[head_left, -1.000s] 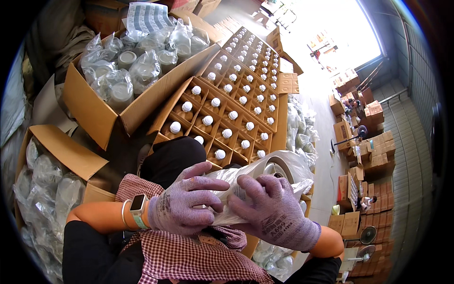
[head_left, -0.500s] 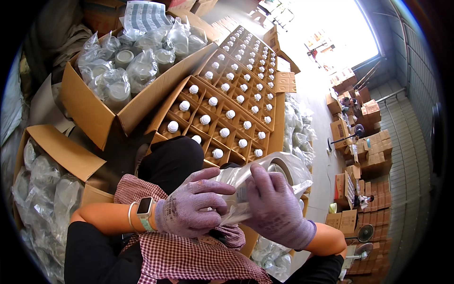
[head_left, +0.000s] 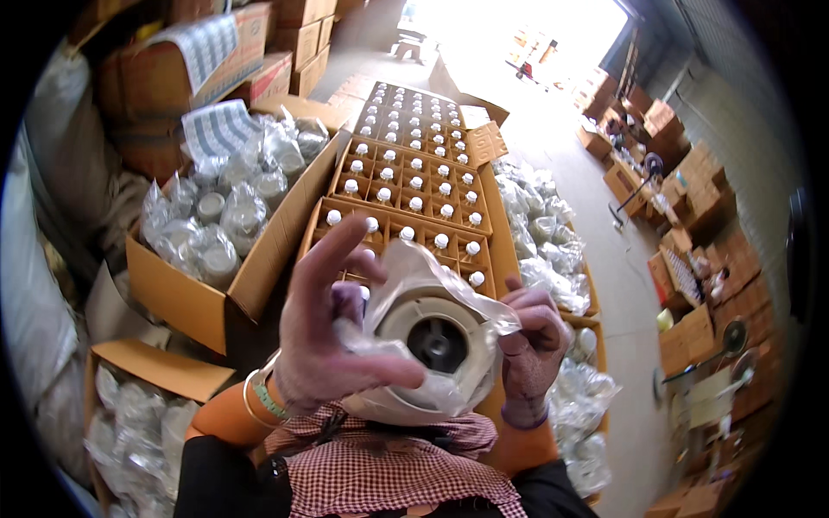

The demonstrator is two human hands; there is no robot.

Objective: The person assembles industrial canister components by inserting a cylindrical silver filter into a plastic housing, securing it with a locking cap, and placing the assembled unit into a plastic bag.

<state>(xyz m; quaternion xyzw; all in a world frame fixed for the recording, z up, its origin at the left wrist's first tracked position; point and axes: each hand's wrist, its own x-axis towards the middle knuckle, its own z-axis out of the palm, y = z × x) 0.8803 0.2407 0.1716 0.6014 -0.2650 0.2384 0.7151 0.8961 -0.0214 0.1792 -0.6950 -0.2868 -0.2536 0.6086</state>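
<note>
In front of my lap is a round white plastic part [head_left: 473, 324] with a dark hollow centre, inside a clear plastic bag [head_left: 410, 263]. My left hand [head_left: 315, 332], in a purple-grey work glove, is at its left side. Its fingers are spread wide and blurred, and the thumb lies across the film near the part's front. On the right, my gloved right hand [head_left: 534, 354] pinches the bag's edge between thumb and curled fingers. The bag's film stands up loosely around the part's rim. Part of the underside is hidden.
Ahead lie divided cartons [head_left: 406, 213] of white-capped bottles. An open carton [head_left: 186, 293] of bagged clear pieces stands left, another [head_left: 164, 367] nearer. More bagged pieces [head_left: 540, 229] line the right side. Stacked boxes [head_left: 691, 181] and fans [head_left: 654, 164] stand farther right.
The bagged part has turned so its round face and dark centre show. My left hand has risen and spread its fingers; my right hand has shifted to the bag's right edge. My view has swung.
</note>
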